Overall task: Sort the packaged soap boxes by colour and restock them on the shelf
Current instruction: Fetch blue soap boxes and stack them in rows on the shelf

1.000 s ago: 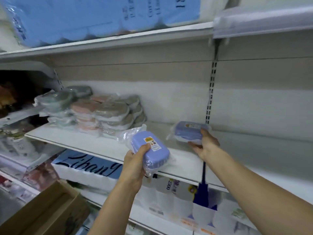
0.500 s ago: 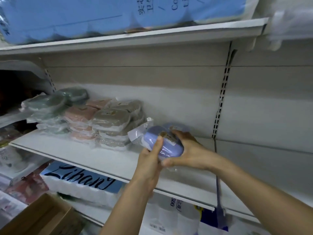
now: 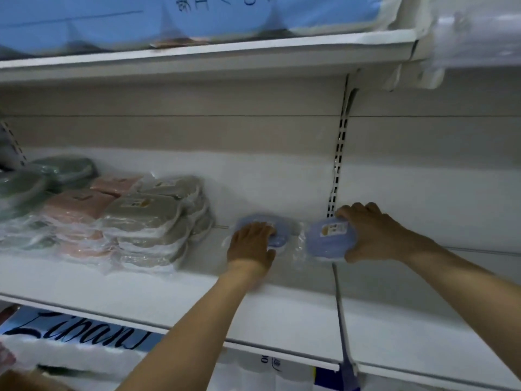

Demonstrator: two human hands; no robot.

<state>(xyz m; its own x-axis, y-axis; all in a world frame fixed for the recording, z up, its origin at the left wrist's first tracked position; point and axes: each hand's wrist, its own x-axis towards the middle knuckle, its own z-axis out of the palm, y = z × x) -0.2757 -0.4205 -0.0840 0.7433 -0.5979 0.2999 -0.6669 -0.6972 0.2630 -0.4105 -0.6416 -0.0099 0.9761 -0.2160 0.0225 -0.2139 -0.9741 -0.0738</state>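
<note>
The left hand (image 3: 251, 241) lies palm down on a blue oval soap box in clear plastic wrap (image 3: 275, 228); its fingers curve over the top of the box, and the thumb sits at the near edge. The right hand (image 3: 375, 234) grips a second blue oval soap box with a yellow-and-white label (image 3: 330, 238); the fingers curl over the far edge and the thumb clamps the near edge. The labelled box is tilted, label side facing the camera. Both boxes sit near the back of the white metal shelf (image 3: 282, 311), just beside each other with crumpled wrap between them.

At 9 o'clock from the left hand stands a stack of grey-beige wrapped soap boxes (image 3: 143, 218). Further along 9 o'clock stands a stack of pink wrapped soap boxes (image 3: 76, 206), then a stack of green wrapped soap boxes (image 3: 63, 170) at the frame edge. The three stacks touch one another.

At 12 o'clock from the right hand a slotted white upright rail (image 3: 339, 153) runs up the back panel. Above it an upper white shelf (image 3: 197, 56) carries a large blue plastic-wrapped pack (image 3: 169, 21).
</note>
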